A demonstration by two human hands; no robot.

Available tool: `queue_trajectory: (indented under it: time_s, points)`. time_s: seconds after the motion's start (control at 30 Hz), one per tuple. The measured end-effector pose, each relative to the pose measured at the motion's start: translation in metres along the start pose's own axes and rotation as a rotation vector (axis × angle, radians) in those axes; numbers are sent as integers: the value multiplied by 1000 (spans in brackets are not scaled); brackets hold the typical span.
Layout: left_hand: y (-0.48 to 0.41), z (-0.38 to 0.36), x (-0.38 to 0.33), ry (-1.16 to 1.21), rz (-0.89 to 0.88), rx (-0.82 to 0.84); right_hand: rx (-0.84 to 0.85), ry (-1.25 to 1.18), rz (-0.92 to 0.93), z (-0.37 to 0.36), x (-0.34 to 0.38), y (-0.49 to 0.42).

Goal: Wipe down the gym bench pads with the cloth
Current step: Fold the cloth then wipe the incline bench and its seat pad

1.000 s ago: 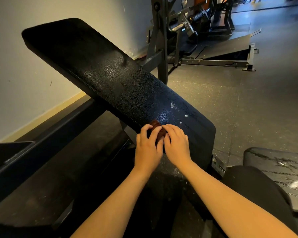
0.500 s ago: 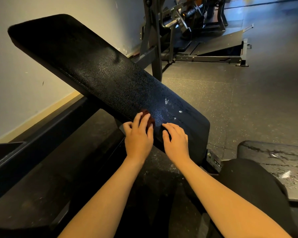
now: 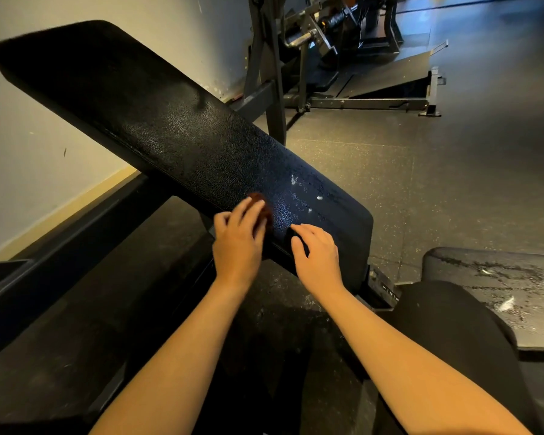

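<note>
The soft, light cloth [image 3: 260, 202], judged likely to bunch, is pressed flat on the low end of the pad [image 3: 170, 136] under the straight-fingered left grip [image 3: 237, 243], while at its 3 o'clock the empty right grip [image 3: 316, 254] is rested open on the firm, slick-looking surface.

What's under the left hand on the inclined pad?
A reddish-brown cloth, pressed against the inclined pad by the left hand. Only its upper edge shows past the fingertips. The rest is covered, so its size and folding cannot be told.
</note>
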State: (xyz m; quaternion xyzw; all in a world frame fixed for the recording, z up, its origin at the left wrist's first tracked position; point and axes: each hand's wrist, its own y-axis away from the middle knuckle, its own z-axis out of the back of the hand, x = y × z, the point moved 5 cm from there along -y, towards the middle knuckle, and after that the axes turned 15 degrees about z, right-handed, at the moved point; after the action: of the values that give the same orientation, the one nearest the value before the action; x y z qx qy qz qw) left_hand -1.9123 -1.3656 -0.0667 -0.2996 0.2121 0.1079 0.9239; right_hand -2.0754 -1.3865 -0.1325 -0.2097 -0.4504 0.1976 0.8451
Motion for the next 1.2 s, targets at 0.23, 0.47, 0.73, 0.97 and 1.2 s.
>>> queue_trajectory:
  time_s: [0.23,0.47,0.73,0.97,1.2]
  points:
    - [30,-24,-20,-109,-70,24,1,53,-47,4,-1,10]
    - [58,-38,-25,-78,-157,131,-35,-129,-131,11,-4,15]
    - [17,-7,-11,57,11,64,-22,-110,-112,15,-7,19]
    - [36,-26,-20,-11,41,146,-28,-105,-117,15,-5,17]
    - [71,-47,-35,94,-7,220,-4,-151,-136,26,-9,24]
